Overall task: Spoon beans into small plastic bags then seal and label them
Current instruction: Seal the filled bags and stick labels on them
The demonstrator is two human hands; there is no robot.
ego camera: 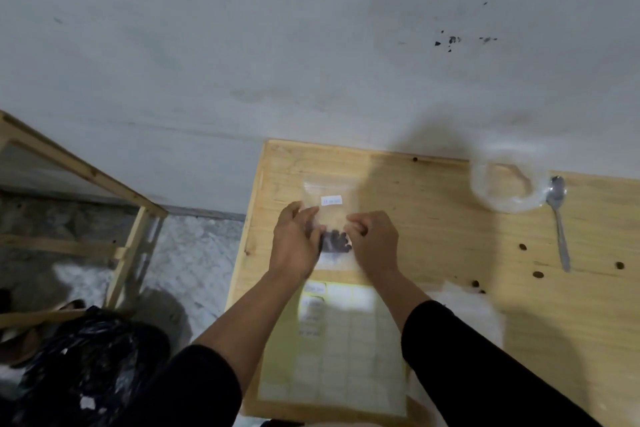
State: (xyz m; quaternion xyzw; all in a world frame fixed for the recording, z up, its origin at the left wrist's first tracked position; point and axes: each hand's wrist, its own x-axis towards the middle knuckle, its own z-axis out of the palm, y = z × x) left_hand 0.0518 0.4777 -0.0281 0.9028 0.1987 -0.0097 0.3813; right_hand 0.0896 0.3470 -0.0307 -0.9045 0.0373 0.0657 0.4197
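Fingers (313,218) pinch bag (329,204) | spoon (558,215), bowl (502,187) right

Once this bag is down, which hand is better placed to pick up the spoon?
The right hand, probably. The spoon lies on the table's right side, beside the clear bowl. The left hand would have to cross over the bag that both hands hold.

Single head-worn view — wide-angle, looking forward and down.
It sits close above the wooden table (450,218), facing the grey wall (277,45) behind it.
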